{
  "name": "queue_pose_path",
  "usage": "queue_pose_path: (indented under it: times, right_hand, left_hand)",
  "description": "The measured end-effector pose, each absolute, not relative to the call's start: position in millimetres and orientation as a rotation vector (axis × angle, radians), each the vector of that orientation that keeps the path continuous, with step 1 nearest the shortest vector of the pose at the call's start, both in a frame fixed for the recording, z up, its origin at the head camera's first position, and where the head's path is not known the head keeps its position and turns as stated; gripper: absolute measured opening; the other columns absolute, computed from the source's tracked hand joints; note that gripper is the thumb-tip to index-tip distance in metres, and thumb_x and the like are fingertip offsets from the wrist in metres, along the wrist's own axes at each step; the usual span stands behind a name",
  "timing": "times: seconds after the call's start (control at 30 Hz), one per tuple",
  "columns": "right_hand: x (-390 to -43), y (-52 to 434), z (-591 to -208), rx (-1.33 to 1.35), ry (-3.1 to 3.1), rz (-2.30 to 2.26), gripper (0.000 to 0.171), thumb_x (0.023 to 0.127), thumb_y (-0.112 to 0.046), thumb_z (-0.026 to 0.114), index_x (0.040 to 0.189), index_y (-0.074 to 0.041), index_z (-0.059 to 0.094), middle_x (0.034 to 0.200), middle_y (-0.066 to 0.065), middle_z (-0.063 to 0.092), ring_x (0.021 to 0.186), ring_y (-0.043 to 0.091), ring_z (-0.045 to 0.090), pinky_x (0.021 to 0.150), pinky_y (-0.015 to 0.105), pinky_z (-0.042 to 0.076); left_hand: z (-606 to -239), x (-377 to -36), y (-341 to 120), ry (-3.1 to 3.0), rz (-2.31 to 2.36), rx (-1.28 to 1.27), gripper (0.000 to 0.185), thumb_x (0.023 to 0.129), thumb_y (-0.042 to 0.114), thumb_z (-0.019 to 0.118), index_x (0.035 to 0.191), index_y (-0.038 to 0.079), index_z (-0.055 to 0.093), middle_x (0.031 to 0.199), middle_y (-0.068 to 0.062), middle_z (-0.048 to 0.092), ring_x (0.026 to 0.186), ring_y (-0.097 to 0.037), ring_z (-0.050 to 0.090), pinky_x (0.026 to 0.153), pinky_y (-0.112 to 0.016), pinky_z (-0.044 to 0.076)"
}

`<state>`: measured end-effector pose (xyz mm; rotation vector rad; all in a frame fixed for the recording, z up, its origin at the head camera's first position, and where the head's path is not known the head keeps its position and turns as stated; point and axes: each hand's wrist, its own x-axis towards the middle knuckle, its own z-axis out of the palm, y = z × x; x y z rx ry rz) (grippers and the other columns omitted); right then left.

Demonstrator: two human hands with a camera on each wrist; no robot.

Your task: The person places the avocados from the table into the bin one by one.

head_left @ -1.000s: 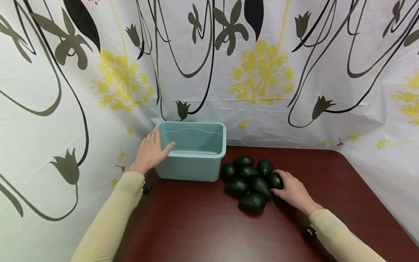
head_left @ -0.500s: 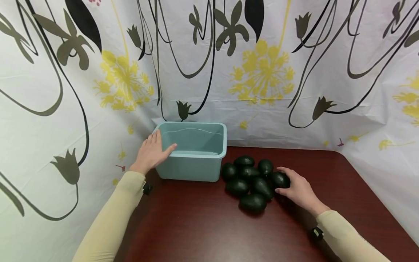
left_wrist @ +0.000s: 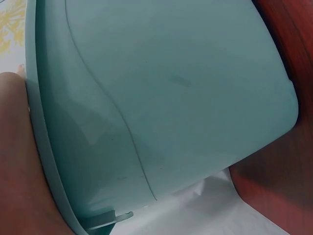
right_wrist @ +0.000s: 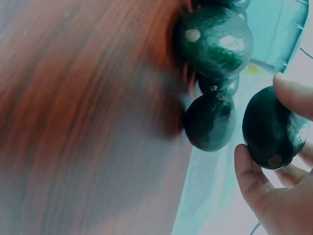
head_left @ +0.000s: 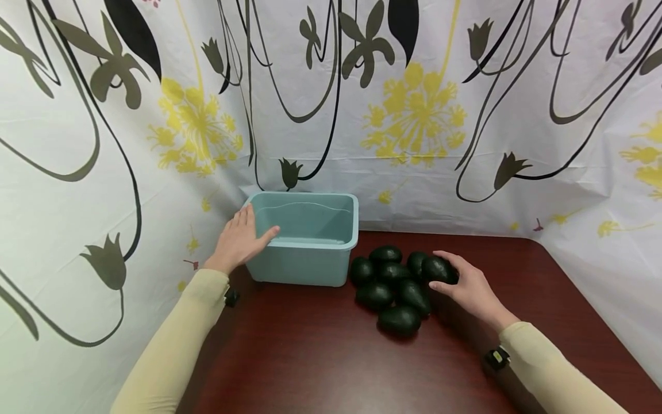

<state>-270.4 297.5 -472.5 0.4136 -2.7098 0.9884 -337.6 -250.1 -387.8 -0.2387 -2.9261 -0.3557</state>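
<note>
A dark green avocado [head_left: 437, 269] is gripped between the thumb and fingers of my right hand [head_left: 472, 288]. In the right wrist view this avocado [right_wrist: 271, 128] hangs clear of the table, apart from the others. Just left of it, several more avocados [head_left: 398, 320] lie bunched together on the table. My left hand [head_left: 239, 241] rests with straight fingers on the left rim of a pale blue-green plastic bin [head_left: 297, 267], thumb stretched over the front corner. Seen from the left wrist, the bin's side wall [left_wrist: 195, 98] fills most of the view.
The dark red wooden table [head_left: 331, 356] reaches back to a white curtain [head_left: 439, 190] printed with yellow flowers and grey vines, which also hangs at the left and right. Beside the bin's right side sits the avocado pile.
My right hand has drawn its avocado away from the pile, slightly rightward, then raised it off the table. The left hand and the bin have stayed in place.
</note>
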Motion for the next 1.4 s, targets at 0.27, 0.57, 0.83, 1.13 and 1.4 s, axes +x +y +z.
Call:
queue_pose_path:
  times: [0.27,0.57,0.83,1.13,1.4]
  right_hand:
    - [-275.9,288.0,-461.5,0.393,-2.671,1.076,0.075,0.083,-0.039,0.084,0.147,-0.042,0.046,0.150,-0.003,0.046,0.132,0.026,0.049,0.099,0.056,0.044]
    - [-285.2,273.1,-446.8,0.426,-2.624,1.131,0.075,0.081,-0.049,0.082,0.146,-0.048,0.045,0.150,-0.007,0.045,0.125,0.022,0.053,0.098,0.053,0.047]
    - [-292.9,255.2,-431.4,0.496,-2.596,1.172,0.075,0.083,-0.038,0.085,0.146,-0.045,0.046,0.147,-0.006,0.049,0.121,0.021,0.057,0.093,0.052,0.050]
    - [-302.9,223.4,-416.4,0.552,-2.574,1.211,0.072,0.082,-0.048,0.082,0.145,-0.048,0.046,0.148,-0.008,0.047,0.127,0.019,0.051,0.098,0.050,0.047]
    - [-314.2,194.9,-405.3,0.580,-2.563,1.248,0.071,0.083,-0.055,0.078,0.146,-0.047,0.045,0.144,-0.006,0.051,0.114,0.021,0.057,0.083,0.047,0.054]
  left_hand:
    - [-390.6,-338.2,-251.8,-2.917,-0.347,-0.229,0.120,0.086,0.089,0.020,0.159,-0.004,-0.002,0.165,-0.026,0.009,0.151,-0.042,0.010,0.120,-0.056,0.013]
    - [-393.4,-339.3,-252.3,-2.892,-0.344,-0.228,0.119,0.087,0.088,0.021,0.159,-0.004,0.000,0.164,-0.026,0.011,0.150,-0.042,0.013,0.120,-0.056,0.014]
    - [-392.8,-340.3,-248.1,-2.874,-0.363,-0.226,0.116,0.089,0.086,0.022,0.159,-0.004,0.001,0.164,-0.026,0.013,0.150,-0.042,0.015,0.121,-0.055,0.014]
    - [-394.2,-337.9,-248.7,-2.857,-0.366,-0.217,0.115,0.089,0.086,0.022,0.159,-0.004,0.001,0.164,-0.026,0.013,0.150,-0.042,0.015,0.121,-0.054,0.014]
    - [-395.5,-337.2,-249.4,-2.866,-0.362,-0.213,0.116,0.089,0.086,0.020,0.159,-0.006,0.002,0.164,-0.026,0.013,0.150,-0.042,0.015,0.121,-0.054,0.014]
